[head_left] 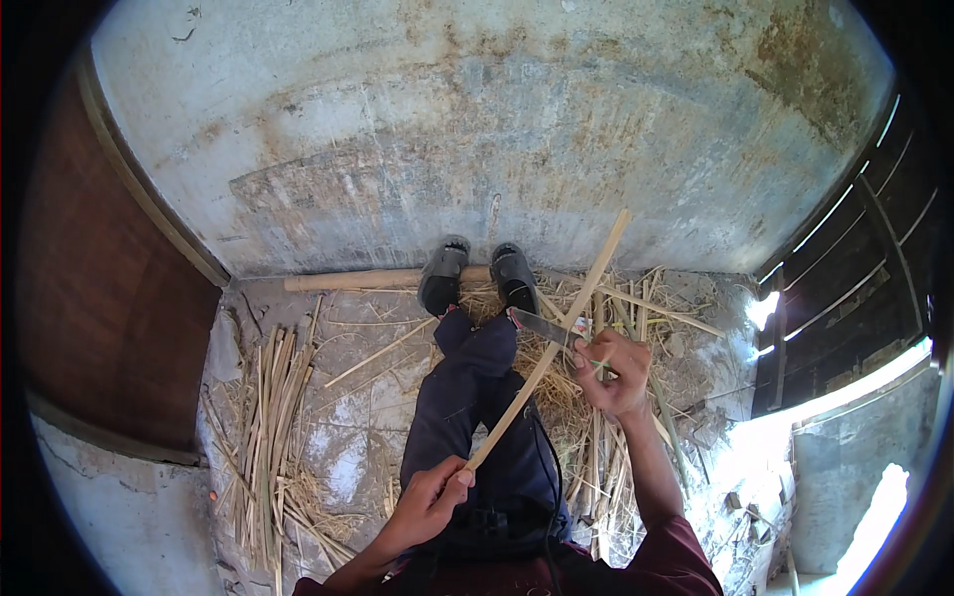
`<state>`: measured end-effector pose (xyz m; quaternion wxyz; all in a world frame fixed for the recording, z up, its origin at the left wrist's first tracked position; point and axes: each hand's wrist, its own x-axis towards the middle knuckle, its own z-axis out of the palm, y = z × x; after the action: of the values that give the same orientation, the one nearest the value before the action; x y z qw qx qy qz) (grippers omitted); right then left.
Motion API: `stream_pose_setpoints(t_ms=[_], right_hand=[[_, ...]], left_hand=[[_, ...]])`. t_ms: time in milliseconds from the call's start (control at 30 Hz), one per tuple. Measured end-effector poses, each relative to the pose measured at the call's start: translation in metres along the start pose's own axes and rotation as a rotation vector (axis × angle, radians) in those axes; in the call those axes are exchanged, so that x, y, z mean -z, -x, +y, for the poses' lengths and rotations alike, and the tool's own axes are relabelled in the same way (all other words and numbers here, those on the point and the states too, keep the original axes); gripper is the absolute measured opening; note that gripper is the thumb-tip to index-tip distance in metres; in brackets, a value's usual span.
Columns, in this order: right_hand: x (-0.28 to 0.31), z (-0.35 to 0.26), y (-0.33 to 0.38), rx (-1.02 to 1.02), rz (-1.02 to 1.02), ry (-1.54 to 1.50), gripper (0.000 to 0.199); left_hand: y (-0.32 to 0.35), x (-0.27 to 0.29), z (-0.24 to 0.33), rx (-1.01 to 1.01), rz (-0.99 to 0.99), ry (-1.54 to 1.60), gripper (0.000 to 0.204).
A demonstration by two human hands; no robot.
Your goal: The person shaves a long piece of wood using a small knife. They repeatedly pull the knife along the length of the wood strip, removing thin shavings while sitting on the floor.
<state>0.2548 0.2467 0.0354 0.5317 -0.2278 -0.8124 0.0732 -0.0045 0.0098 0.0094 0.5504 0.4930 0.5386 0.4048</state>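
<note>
1. Work position: The person sat or stood facing a wall; legs in dark trousers extended toward it, and dark shoes pointed at its base.
2. Left hand: The fingers were closed around the near end of a pale, flat wooden strip.
3. Strip location: The strip ran diagonally above the legs, from the left hand up and rightward, its far end overlapping the foot of the wall in view.
4. Right hand: The fingers were clenched around a knife, its handle mostly hidden. The blade lay across the strip near mid-length, pointing left; edge depth could not be determined.
5. Wall condition: The surface was grey and weathered, with brown stains and dark streaks.
6. Floor: The surface was rough, dusty and pale in patches. A bundle of split strips lay left of the legs; fibrous shavings and further strips lay to the right. A thick round pole lay along the wall base, behind the shoes.
7. Room sides: A brown panel stood at left. At right, a dark slatted panel admitted bright light through its gaps.
</note>
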Motion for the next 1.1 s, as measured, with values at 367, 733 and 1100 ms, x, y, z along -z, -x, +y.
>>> stream_pose_setpoints(t_ms=[367,733,1100], right_hand=[[-0.005,0.045,0.027,-0.628,0.293,-0.181,0.017],[0.002,0.049,0.014,-0.357,0.099,-0.052,0.022],[0.031,0.088,-0.005,-0.180,0.159,0.102,0.019]], left_hand=[[0.002,0.008,-0.026,0.100,0.012,0.116,0.031],[0.002,0.008,-0.024,0.057,0.015,-0.075,0.029],[0.009,0.003,-0.019,0.023,0.013,-0.119,0.025]])
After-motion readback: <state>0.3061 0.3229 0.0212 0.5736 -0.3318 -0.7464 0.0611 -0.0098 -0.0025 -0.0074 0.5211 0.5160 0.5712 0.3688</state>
